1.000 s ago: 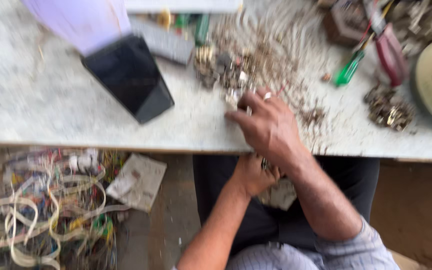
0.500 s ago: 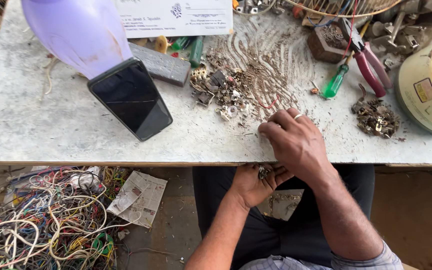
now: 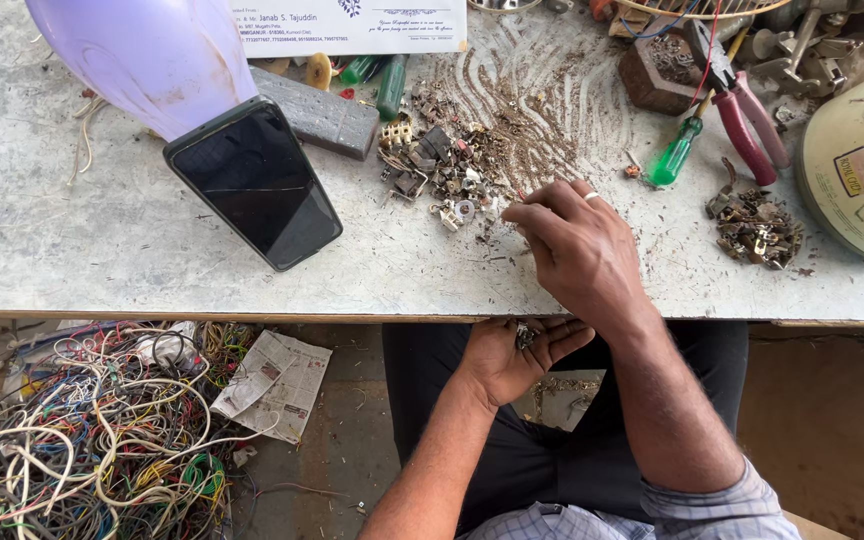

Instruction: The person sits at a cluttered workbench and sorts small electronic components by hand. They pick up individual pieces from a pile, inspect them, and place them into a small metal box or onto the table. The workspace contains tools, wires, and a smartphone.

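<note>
My right hand (image 3: 577, 250) rests on the grey tabletop (image 3: 102, 250), fingers pinched at the edge of a heap of small metal scrap pieces (image 3: 437, 170); I cannot tell if a piece is between the fingertips. A ring shows on one finger. My left hand (image 3: 512, 355) is cupped palm-up just below the table's front edge, with a few small metal pieces (image 3: 525, 335) lying in the palm.
A black phone (image 3: 252, 180) leans on a lilac plastic object (image 3: 152, 55). A grey block (image 3: 322, 115), green-handled screwdriver (image 3: 677, 150), red-handled pliers (image 3: 747, 110), second scrap pile (image 3: 757, 228) and a cream tub (image 3: 852, 170) crowd the table. Tangled wires (image 3: 82, 440) and newspaper (image 3: 277, 385) lie on the floor.
My right hand moved from the table's front edge back up toward the scrap heap. The left hand stayed cupped under the edge. The camera view steadied and shifted.
</note>
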